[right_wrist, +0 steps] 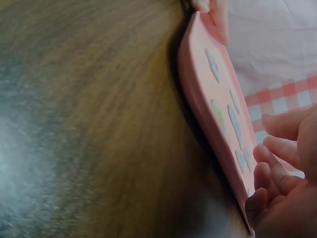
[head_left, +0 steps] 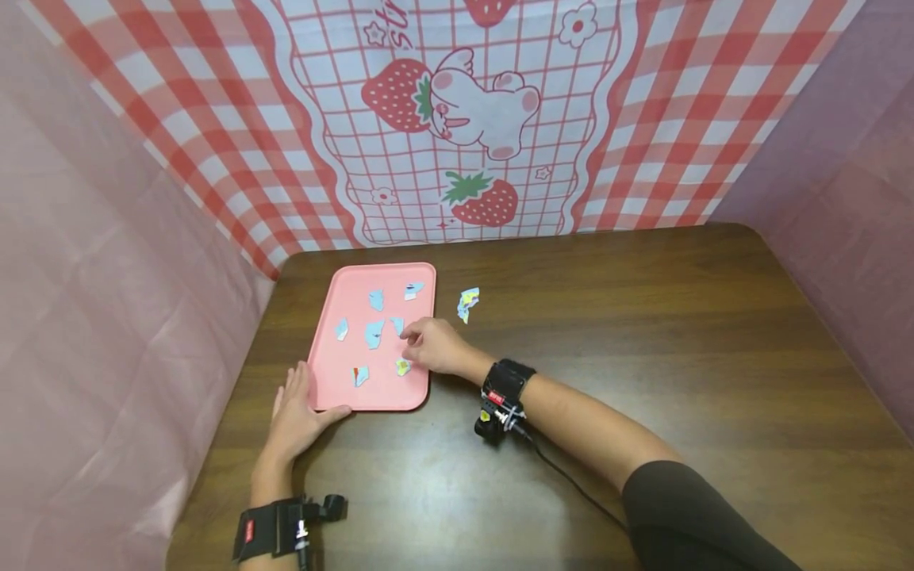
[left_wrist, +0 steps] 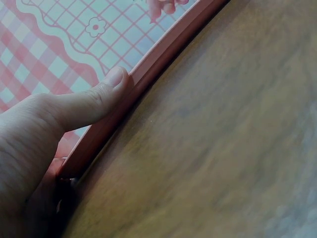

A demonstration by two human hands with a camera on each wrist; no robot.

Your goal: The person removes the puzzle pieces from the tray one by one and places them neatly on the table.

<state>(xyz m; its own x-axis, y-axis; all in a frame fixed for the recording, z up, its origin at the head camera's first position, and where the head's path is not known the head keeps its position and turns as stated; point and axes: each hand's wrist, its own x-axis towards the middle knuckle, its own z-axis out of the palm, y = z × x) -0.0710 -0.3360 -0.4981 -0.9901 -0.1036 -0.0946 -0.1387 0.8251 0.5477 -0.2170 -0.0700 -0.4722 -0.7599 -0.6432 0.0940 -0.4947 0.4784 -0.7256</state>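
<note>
A pink tray (head_left: 382, 396) lies on the table with several small, mostly light blue paper pieces spread over it. At its near left corner rests my left hand (head_left: 294, 416), fingers extended along the left edge and thumb against the front rim; the left wrist view shows that thumb (left_wrist: 91, 101) on the rim. My right hand (head_left: 439, 346) hovers over the tray's right side, fingers bent, beside a blue piece (head_left: 397, 325) and just above a yellow-marked piece (head_left: 403, 367). In the right wrist view the right hand (right_wrist: 290, 173) shows thumb and index finger apart, with no piece visible between them.
A yellow and blue paper piece (head_left: 467, 304) lies on the brown wooden table (head_left: 643, 333) to the right of the tray. Behind the table hangs a red-and-white strawberry cloth (head_left: 564, 143). A black cable (head_left: 571, 480) runs from the right wrist strap along the forearm.
</note>
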